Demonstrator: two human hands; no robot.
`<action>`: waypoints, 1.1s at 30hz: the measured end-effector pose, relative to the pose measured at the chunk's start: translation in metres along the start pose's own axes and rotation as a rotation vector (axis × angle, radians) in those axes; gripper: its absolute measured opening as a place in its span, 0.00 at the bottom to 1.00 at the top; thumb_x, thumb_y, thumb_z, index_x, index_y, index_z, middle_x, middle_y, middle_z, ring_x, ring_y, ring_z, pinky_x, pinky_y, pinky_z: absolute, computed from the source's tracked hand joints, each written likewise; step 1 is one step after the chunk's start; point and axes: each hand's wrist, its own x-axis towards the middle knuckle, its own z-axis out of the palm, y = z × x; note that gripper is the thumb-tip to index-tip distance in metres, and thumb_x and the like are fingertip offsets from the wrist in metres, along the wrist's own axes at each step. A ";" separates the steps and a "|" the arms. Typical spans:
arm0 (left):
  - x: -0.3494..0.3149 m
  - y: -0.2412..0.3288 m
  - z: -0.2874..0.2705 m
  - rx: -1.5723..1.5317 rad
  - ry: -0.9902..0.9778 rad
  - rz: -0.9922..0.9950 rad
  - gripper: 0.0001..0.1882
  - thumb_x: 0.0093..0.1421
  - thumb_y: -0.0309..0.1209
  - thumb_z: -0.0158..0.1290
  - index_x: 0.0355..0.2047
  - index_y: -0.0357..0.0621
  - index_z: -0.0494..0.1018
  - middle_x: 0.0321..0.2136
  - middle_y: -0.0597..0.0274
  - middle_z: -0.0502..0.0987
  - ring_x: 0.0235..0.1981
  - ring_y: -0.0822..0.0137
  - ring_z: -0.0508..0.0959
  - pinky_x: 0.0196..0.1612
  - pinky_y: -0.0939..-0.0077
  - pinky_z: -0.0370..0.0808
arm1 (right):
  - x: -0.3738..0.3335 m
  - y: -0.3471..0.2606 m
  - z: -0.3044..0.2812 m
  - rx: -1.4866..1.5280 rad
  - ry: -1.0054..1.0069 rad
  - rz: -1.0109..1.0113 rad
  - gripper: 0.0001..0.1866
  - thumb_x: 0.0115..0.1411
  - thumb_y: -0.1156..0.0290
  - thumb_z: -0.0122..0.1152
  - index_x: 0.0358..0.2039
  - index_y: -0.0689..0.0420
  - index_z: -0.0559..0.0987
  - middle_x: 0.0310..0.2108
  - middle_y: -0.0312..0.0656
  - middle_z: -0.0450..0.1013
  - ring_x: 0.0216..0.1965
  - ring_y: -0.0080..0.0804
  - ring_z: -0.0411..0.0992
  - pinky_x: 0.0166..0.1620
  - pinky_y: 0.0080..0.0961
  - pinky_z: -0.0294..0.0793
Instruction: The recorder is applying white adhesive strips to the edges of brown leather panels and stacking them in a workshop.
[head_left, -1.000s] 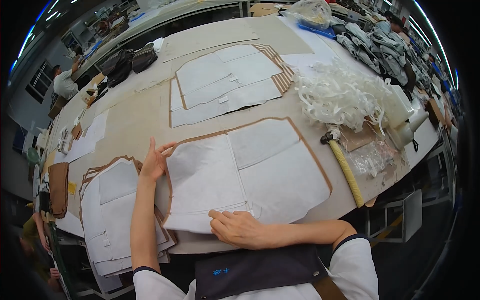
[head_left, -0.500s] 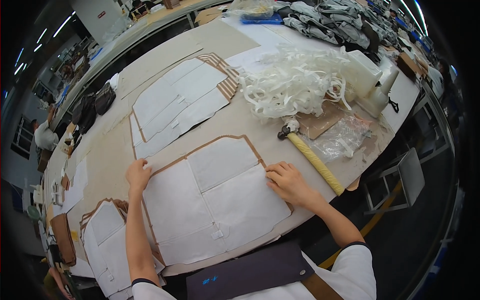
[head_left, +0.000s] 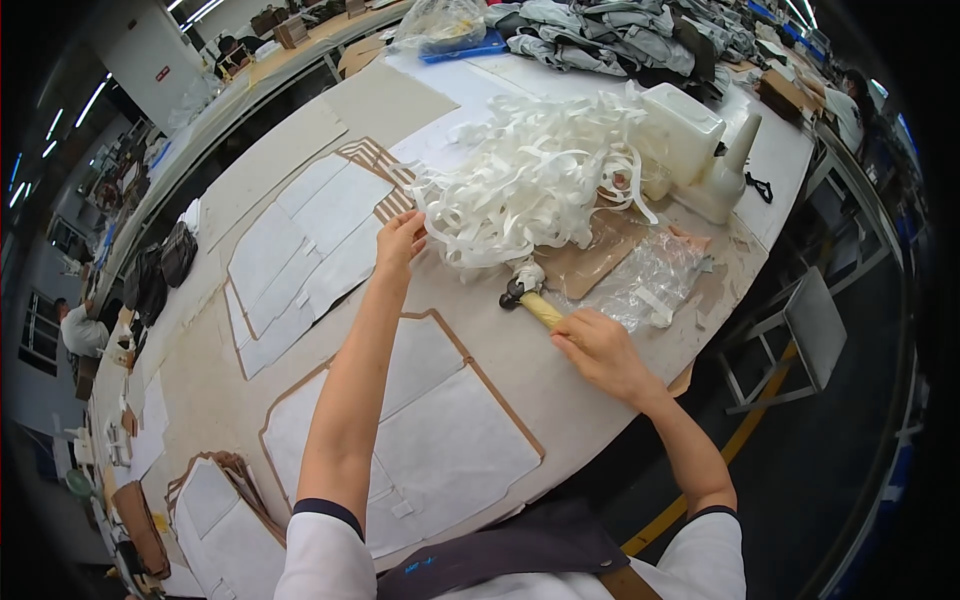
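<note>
My right hand [head_left: 603, 352] is wrapped round the yellow-wrapped handle of a hammer [head_left: 540, 310], whose dark head points away from me on the table. My left hand [head_left: 402, 238] reaches to the left edge of a tangled heap of white tape [head_left: 540, 180]. Its fingers are bent together; whether a strip is between them I cannot make out. Under my left forearm lies a white flat panel with brown edges [head_left: 450, 440], partly hidden by the arm. Beyond it, a stack of similar panels [head_left: 310, 240] with fanned brown edges lies near my left hand.
A translucent plastic bottle [head_left: 740, 160] and jug [head_left: 680, 125] stand behind the tape. Clear plastic film [head_left: 650, 275] and cardboard lie right of the hammer head. More panels [head_left: 225, 530] are at the lower left. Grey garments [head_left: 610, 35] are piled far back. A stool [head_left: 815, 330] stands right.
My left hand has left the near panel's upper left corner and moved forward and right to the tape. My right hand has moved off the panel's right edge onto the hammer handle.
</note>
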 end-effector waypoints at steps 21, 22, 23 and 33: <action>-0.037 0.047 -0.036 -0.389 -0.300 0.212 0.06 0.64 0.30 0.57 0.40 0.45 0.74 0.42 0.66 0.79 0.50 0.68 0.77 0.57 0.65 0.74 | 0.235 0.050 0.087 -0.701 -0.128 0.016 0.17 0.50 0.69 0.63 0.42 0.54 0.82 0.50 0.45 0.73 0.56 0.43 0.68 0.57 0.44 0.63; -0.047 0.066 -0.042 -0.520 -0.368 0.282 0.06 0.65 0.30 0.56 0.41 0.44 0.75 0.43 0.66 0.79 0.52 0.68 0.76 0.59 0.65 0.73 | 0.234 0.052 0.084 -0.705 -0.130 0.019 0.17 0.50 0.69 0.63 0.42 0.54 0.82 0.50 0.45 0.73 0.56 0.43 0.68 0.57 0.44 0.63; -0.062 0.087 -0.050 -0.553 -0.372 0.323 0.07 0.65 0.30 0.56 0.42 0.43 0.75 0.44 0.64 0.79 0.54 0.67 0.75 0.60 0.64 0.72 | 0.236 0.049 0.082 -0.753 -0.131 0.041 0.17 0.50 0.69 0.64 0.43 0.53 0.83 0.51 0.45 0.73 0.57 0.42 0.67 0.57 0.43 0.63; -0.131 0.192 -0.138 -1.172 -0.617 0.494 0.12 0.60 0.19 0.56 0.44 0.30 0.73 0.50 0.48 0.74 0.60 0.54 0.69 0.66 0.55 0.66 | 0.249 0.040 0.078 -1.063 -0.079 0.002 0.21 0.52 0.62 0.64 0.49 0.47 0.83 0.55 0.41 0.71 0.60 0.41 0.65 0.59 0.45 0.59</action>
